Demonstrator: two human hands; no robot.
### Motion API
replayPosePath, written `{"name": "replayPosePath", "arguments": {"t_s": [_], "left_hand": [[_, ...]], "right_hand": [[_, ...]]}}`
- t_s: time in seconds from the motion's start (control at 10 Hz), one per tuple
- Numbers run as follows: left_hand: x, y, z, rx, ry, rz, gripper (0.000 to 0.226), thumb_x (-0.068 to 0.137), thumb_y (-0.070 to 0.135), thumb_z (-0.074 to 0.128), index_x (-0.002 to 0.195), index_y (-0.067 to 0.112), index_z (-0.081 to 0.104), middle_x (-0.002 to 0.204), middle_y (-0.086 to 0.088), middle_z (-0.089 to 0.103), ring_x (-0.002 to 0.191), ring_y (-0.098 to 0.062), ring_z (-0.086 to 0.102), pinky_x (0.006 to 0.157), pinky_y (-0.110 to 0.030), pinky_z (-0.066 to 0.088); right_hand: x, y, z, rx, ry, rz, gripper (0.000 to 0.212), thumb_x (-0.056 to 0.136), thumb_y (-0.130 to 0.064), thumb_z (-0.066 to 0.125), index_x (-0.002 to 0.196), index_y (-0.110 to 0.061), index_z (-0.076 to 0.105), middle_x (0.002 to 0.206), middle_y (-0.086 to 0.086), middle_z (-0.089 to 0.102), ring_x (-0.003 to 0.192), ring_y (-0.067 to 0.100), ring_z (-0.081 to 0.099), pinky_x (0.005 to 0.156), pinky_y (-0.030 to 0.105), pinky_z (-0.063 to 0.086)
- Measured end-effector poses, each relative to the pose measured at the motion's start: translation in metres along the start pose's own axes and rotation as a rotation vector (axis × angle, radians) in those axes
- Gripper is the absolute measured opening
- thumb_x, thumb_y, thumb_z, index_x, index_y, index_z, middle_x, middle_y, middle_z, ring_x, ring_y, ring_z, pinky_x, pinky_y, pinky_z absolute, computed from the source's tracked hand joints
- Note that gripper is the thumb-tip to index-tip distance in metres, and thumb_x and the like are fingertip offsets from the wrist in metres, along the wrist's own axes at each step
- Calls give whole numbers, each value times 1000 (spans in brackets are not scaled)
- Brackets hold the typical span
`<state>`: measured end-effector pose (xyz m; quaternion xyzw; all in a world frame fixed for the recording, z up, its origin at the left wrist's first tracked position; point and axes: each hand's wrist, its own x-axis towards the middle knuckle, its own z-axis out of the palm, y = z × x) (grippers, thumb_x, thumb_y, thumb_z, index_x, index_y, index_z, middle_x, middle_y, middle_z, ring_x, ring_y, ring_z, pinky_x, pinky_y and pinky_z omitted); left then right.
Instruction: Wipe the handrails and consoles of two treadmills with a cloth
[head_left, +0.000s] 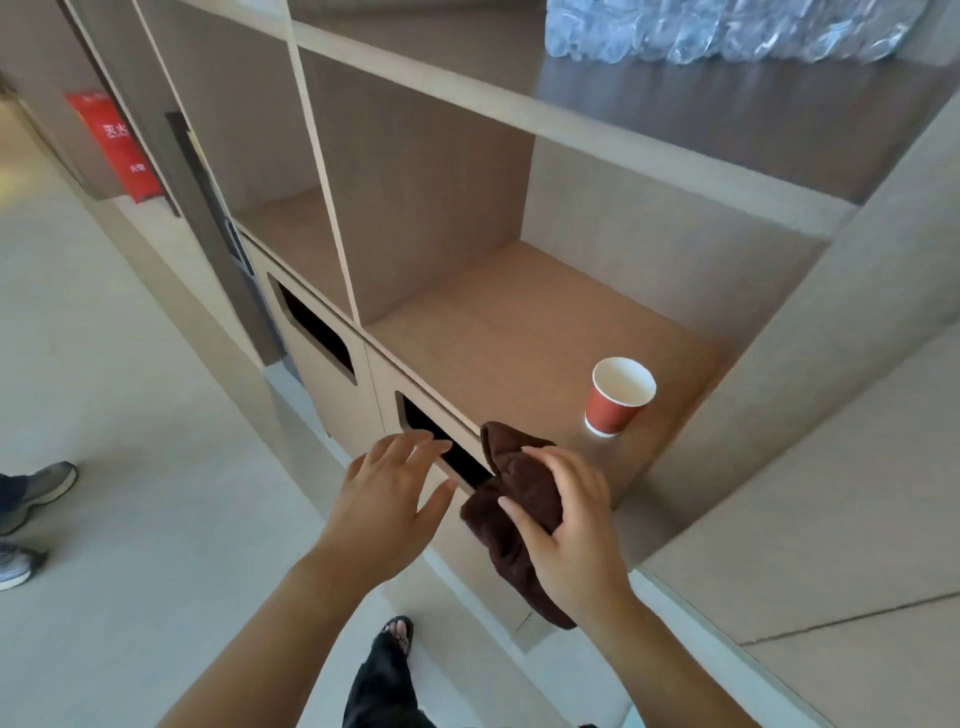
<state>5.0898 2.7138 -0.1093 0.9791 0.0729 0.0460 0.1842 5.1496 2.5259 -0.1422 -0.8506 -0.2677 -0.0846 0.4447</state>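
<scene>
A dark brown cloth (511, 483) hangs bunched at the front edge of a wooden shelf compartment (519, 322). My right hand (566, 530) is closed around its middle, with the cloth's ends sticking out above and below the fingers. My left hand (389, 499) hovers just to the left of the cloth, fingers spread and holding nothing. No treadmill is in view.
A red paper cup (618, 397) stands on the shelf, right of the cloth. Cabinet fronts below have dark slot openings (317, 332). Wrapped water bottles (727, 28) lie on the upper shelf. Another person's shoes (31, 493) are on the floor at left. A red box (117, 145) sits far left.
</scene>
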Motion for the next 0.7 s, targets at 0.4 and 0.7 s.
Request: {"name": "replayPosePath", "arguments": {"t_s": [0.4, 0.7], "left_hand": [[154, -67, -47, -2, -63, 290, 40, 92, 38, 45, 131, 30, 45, 139, 7, 42, 129, -16, 34, 105, -39, 28], [191, -99, -43, -99, -72, 472, 47, 85, 46, 31, 118, 23, 56, 122, 2, 57, 112, -21, 51, 89, -42, 44]], "right_hand": [[159, 6, 52, -186, 187, 192, 51, 80, -49, 67, 121, -20, 57, 119, -2, 60, 111, 23, 54, 94, 41, 47], [175, 12, 78, -364, 248, 372, 51, 81, -55, 56, 123, -27, 56, 124, -3, 58, 117, 21, 52, 101, 46, 39]]}}
